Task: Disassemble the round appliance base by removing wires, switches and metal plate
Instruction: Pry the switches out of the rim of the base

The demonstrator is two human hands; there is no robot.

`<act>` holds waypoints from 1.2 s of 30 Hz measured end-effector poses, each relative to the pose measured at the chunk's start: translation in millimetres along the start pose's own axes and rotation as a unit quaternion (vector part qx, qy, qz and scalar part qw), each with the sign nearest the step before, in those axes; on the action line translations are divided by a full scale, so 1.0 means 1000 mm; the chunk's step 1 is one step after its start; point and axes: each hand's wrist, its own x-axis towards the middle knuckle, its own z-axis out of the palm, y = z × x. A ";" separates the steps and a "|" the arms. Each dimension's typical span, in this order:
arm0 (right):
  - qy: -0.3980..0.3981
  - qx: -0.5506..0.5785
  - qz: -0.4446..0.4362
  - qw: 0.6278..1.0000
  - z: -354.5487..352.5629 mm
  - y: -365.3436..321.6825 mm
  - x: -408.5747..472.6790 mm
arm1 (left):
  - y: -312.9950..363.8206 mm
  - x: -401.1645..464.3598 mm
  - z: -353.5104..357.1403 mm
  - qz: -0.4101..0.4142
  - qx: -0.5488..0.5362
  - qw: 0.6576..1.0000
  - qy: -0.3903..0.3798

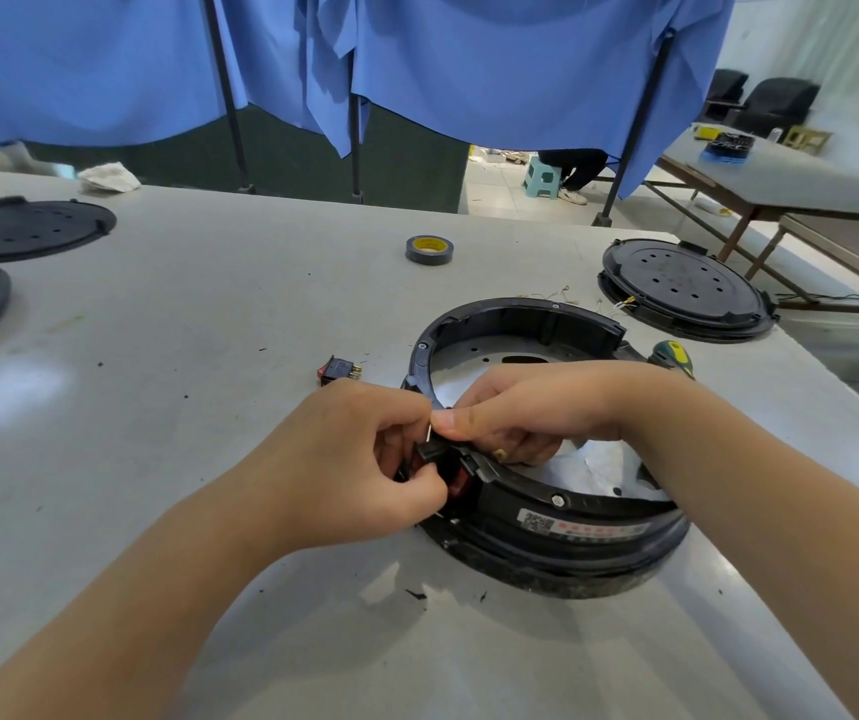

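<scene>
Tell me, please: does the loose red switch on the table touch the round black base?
Apart. The head view shows bare table between the loose red switch and the round black base; the left hand does not reach the switch either.

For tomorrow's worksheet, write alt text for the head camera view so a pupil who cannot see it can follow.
Two bare hands work at the near rim of a round black appliance base on a grey table: the left hand and right hand pinch a small switch. Another switch lies loose nearby.
</scene>
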 end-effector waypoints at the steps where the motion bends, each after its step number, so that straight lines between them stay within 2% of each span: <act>1: -0.001 -0.001 -0.001 1.000 0.000 0.000 0.000 | 0.000 0.000 0.000 -0.002 0.003 1.000 -0.003; 15: -0.019 0.002 -0.030 0.999 -0.001 0.000 0.000 | 0.001 0.000 -0.007 -0.031 -0.027 0.999 0.003; 25: 0.016 -0.028 -0.014 0.999 0.002 -0.004 -0.001 | 0.000 -0.001 -0.016 -0.028 -0.022 0.999 0.005; 31: 0.015 -0.030 -0.016 0.999 0.001 -0.005 -0.002 | -0.009 0.001 -0.025 -0.076 -0.032 0.997 -0.011; 33: 0.005 -0.029 -0.016 0.999 0.001 -0.005 -0.003 | -0.016 0.004 -0.027 -0.113 -0.024 0.993 0.020; 36: 0.000 -0.033 -0.013 0.999 0.000 -0.005 -0.003 | -0.029 0.007 -0.026 -0.165 0.048 0.979 0.110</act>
